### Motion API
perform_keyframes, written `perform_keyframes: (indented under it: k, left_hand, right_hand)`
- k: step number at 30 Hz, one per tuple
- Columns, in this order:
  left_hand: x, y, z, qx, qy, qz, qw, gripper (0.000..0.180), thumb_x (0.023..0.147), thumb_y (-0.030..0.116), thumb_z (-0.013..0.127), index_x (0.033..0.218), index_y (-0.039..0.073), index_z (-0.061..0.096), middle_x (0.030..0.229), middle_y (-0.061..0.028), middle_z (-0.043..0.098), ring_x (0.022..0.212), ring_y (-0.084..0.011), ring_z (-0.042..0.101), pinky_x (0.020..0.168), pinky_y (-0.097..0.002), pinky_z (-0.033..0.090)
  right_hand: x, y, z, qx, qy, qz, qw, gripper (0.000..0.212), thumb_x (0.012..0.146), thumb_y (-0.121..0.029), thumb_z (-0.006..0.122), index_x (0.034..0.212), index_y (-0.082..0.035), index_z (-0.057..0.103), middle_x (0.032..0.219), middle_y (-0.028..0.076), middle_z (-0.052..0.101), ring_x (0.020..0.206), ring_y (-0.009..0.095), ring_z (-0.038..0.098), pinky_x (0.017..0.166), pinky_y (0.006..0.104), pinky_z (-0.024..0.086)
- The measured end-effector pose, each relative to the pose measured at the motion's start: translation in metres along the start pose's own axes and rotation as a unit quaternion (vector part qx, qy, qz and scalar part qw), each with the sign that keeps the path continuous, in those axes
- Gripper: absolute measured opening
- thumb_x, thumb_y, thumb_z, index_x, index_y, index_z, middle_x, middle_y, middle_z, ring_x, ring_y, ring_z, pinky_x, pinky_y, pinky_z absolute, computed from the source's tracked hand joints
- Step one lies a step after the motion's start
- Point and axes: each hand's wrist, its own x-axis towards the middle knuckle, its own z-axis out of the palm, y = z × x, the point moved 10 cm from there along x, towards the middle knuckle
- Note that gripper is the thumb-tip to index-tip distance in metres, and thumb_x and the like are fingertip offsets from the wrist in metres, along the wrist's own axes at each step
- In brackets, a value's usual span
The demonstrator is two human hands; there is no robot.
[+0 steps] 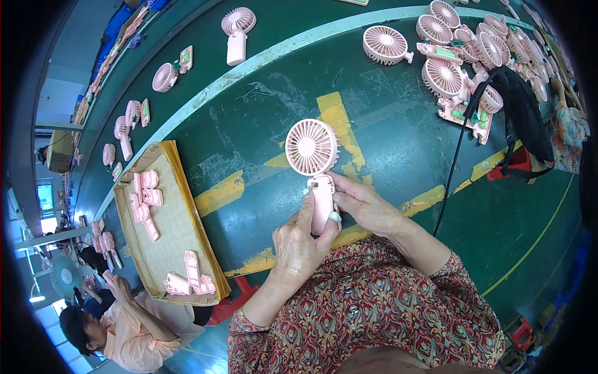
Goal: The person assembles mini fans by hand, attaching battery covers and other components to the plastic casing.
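A pink handheld fan [312, 148] is held upright over the near part of the green workbench, its round grille pointing away from me. My left hand [298, 240] grips the fan's handle from the left, with thumb and finger pressed against it; pale coverings show on some fingertips. From the right, my right hand [364, 202] closes round the upper handle near the neck. A small dark slot shows at the top of the handle. The inside of the handle is mostly hidden by my fingers.
A cardboard tray [196, 230] with several pink shell pieces [147, 196] stands at left. Pink fans and parts [443, 75] are heaped at the far right, beside a black bag [526, 118] and cable. More fans [237, 47] lie beyond the pale strip. A co-worker [137, 324] sits at lower left.
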Motion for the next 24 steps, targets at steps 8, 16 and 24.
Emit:
perform_keyframes:
  k: [8, 16, 24]
  left_hand:
    - [-0.003, 0.001, 0.001, 0.040, 0.002, 0.014, 0.999, 0.056, 0.071, 0.019, 0.069, 0.117, -0.010, 0.053, 0.067, -0.0208, 0.064, 0.058, -0.0277, 0.067, 0.055, -0.0343, 0.052]
    - [-0.003, 0.010, 0.004, 0.057, 0.009, 0.074, 0.996, 0.060, 0.071, 0.022, 0.072, 0.114, -0.014, 0.052, 0.059, -0.0178, 0.060, 0.049, -0.0270, 0.063, 0.044, -0.0355, 0.048]
    - [-0.009, 0.012, 0.012, 0.092, 0.001, 0.094, 0.991, 0.062, 0.073, 0.021, 0.070, 0.118, -0.014, 0.047, 0.062, -0.0188, 0.061, 0.047, -0.0299, 0.061, 0.041, -0.0383, 0.049]
  right_hand:
    - [-0.001, -0.003, 0.004, -0.020, -0.018, 0.005, 1.000, 0.045, 0.096, -0.006, 0.038, 0.139, 0.002, 0.029, 0.128, 0.011, 0.047, 0.119, 0.017, 0.044, 0.099, 0.0282, 0.037]
    - [-0.001, 0.001, 0.004, 0.036, -0.020, -0.003, 0.999, 0.050, 0.091, -0.002, 0.041, 0.139, 0.000, 0.028, 0.127, 0.009, 0.047, 0.118, 0.016, 0.045, 0.101, 0.0282, 0.034]
    - [-0.003, 0.006, 0.003, 0.053, 0.003, 0.018, 0.998, 0.047, 0.091, -0.006, 0.044, 0.137, 0.000, 0.034, 0.125, 0.007, 0.049, 0.113, 0.014, 0.047, 0.098, 0.0277, 0.037]
